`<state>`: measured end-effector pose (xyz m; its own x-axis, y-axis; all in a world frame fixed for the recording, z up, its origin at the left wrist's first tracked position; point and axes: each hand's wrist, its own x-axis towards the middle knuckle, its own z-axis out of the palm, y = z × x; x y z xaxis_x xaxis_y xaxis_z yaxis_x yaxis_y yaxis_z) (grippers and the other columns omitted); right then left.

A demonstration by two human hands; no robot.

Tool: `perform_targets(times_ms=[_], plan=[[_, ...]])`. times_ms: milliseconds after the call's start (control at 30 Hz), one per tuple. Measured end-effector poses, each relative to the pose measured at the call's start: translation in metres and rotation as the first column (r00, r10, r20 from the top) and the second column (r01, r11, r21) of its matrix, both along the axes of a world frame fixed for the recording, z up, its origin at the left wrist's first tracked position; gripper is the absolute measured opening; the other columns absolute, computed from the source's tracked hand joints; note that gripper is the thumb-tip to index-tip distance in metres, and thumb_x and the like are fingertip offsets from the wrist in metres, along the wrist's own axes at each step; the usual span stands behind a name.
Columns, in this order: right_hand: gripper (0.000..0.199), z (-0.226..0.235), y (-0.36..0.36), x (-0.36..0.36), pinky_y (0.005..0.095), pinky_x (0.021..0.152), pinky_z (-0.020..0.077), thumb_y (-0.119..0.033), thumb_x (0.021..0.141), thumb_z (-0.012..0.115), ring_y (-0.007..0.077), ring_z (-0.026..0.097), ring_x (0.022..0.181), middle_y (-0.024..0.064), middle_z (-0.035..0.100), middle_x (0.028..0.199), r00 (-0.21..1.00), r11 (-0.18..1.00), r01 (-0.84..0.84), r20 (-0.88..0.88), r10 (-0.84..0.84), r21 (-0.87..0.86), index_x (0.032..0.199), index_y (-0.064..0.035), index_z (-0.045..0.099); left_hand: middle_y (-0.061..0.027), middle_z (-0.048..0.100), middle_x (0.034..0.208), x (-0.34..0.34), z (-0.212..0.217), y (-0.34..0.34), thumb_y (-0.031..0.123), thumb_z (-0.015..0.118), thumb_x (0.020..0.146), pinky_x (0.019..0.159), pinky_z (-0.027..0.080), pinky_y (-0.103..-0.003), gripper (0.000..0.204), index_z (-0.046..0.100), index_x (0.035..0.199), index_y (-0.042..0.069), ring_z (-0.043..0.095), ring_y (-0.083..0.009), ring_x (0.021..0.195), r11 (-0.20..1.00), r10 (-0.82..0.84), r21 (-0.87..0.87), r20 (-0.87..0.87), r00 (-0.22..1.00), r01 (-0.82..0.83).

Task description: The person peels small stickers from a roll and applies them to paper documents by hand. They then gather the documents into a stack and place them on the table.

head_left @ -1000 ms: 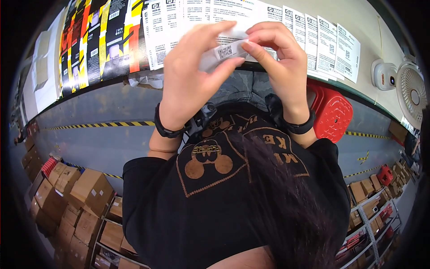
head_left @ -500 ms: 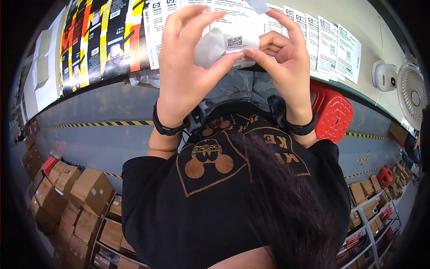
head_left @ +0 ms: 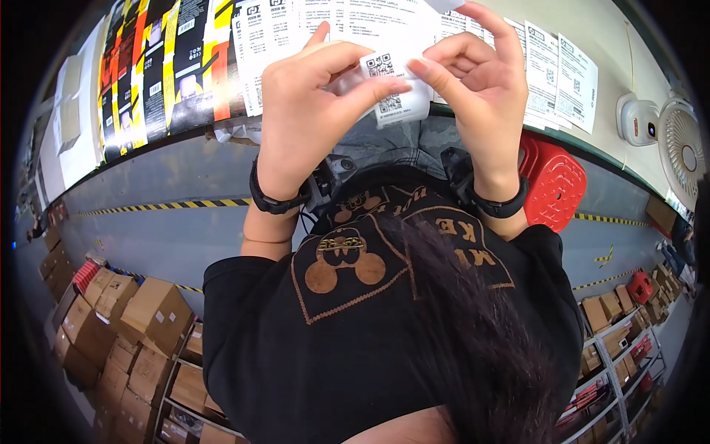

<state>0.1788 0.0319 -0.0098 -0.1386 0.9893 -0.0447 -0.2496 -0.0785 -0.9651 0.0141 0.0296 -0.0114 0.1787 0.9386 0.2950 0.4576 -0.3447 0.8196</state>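
Observation:
Between my hands is a strip of white labels (head_left: 411, 109) printed with square black codes, its lower end curling down over the table's near edge. My left hand (head_left: 299, 111) pinches the strip's left side between thumb and forefinger. With thumb and curled fingers, my right hand (head_left: 484, 92) grips its upper right side. A small white piece of paper (head_left: 447, 4) is at the tip of my right forefinger, cut off by the top of the picture. Beneath and behind the strip lie printed white sheets (head_left: 355, 26), partly hidden by my hands.
Flat black, yellow and orange printed boxes (head_left: 194, 74) lie in a row on the left. More printed sheets (head_left: 577, 92) overlap on the right, near a white fan (head_left: 679, 152). A red stool (head_left: 555, 181) stands below the table edge. Cardboard boxes (head_left: 155, 311) are stacked behind me.
The label strip has turned and come down, so two codes now show instead of one. My left fingers have closed in on it, and my right hand has shifted slightly right and up.

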Motion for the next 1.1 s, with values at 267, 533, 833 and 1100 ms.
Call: perform_targets(times_ms=[267,533,833,1100], plan=[[0.056,-0.045,0.038,0.011,0.0172,0.061,0.0443,0.009,0.075,0.058,0.0089,0.054,0.064,0.0048,0.054,0.072,0.685,0.913,0.176,-0.712,0.155,0.369,0.122,0.0018,0.030,-0.0049,0.054,0.050,-0.001,-0.001,-0.004,0.008,0.070,0.067,0.101,0.033,-0.039,0.014,0.061,0.062,-0.001,0.047,-0.0128,0.042,0.976,-0.194,-0.105,-0.046,0.980,0.189],[0.054,-0.080,0.039,0.002,0.0144,0.058,0.0423,0.009,0.076,0.057,0.0059,0.052,0.061,0.0031,0.053,0.070,0.894,0.870,0.123,-0.434,0.112,0.478,0.123,0.0008,0.030,-0.0081,0.053,0.050,0.001,-0.017,-0.007,0.007,0.067,0.067,0.102,0.031,-0.041,0.016,0.057,0.058,0.000,0.046,-0.0234,0.043,0.954,-0.288,-0.135,-0.156,0.945,0.268],[0.053,-0.083,0.033,-0.004,0.0136,0.056,0.0417,0.009,0.077,0.057,0.0052,0.051,0.060,0.0024,0.052,0.070,0.919,0.843,0.123,-0.381,0.103,0.524,0.123,0.0002,0.031,-0.0078,0.054,0.051,0.000,-0.017,-0.008,0.006,0.068,0.067,0.103,0.030,-0.040,0.017,0.055,0.058,-0.002,0.045,-0.0226,0.042,0.952,-0.295,-0.139,-0.187,0.937,0.272],[0.052,-0.030,0.017,-0.006,0.0133,0.054,0.0410,0.007,0.076,0.059,0.0050,0.051,0.058,0.0015,0.052,0.067,0.952,0.985,0.165,0.268,-0.147,-0.046,0.121,0.0007,0.034,-0.0079,0.054,0.051,0.000,-0.018,-0.008,0.006,0.068,0.067,0.103,0.030,-0.040,0.017,0.055,0.058,-0.002,0.046,-0.0228,0.042,0.947,-0.309,-0.151,-0.191,0.932,0.283]])
